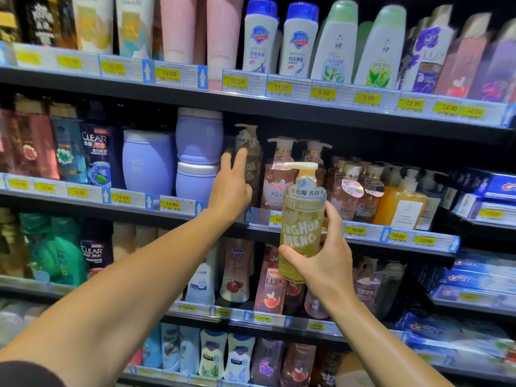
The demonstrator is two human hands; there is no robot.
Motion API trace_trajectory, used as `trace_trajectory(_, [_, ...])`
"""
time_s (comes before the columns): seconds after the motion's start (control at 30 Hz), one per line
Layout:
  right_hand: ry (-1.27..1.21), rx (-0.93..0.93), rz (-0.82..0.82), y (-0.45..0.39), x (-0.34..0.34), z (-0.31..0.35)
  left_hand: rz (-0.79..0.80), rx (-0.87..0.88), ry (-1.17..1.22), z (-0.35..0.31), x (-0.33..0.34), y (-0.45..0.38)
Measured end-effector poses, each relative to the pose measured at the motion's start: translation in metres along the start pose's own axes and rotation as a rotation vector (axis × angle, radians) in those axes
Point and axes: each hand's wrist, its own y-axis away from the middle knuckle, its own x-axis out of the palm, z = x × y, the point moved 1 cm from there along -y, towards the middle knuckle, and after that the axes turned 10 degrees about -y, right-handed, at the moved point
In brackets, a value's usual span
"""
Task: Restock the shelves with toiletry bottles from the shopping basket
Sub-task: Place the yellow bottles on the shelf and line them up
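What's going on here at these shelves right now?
A person is restocking a shop shelf. The right hand grips a clear yellow pump bottle in front of the shelves, not yet placed. The left hand reaches into the middle shelf, fingers against a matching yellow pump bottle already standing there, between lilac tubs and pink pump bottles.

Yellow pump bottle (303,222) upright before the shelves (279,107), matching bottle (251,163) perhaps shelved behind

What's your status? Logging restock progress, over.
Right hand grips yellow pump bottle. Left hand touches matching shelved bottle. Nothing blocking.
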Motion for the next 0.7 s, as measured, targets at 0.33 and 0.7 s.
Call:
trace_trajectory(0.33, [-0.005,-0.064,0.022,-0.004,0.034,0.02,0.281,-0.131,1.072,-0.01,-0.05,0.073])
trace_trajectory(0.7, [0.157,-0.21,0.094,-0.002,0.075,0.035,0.072,-0.216,0.668,-0.004,-0.072,0.084])
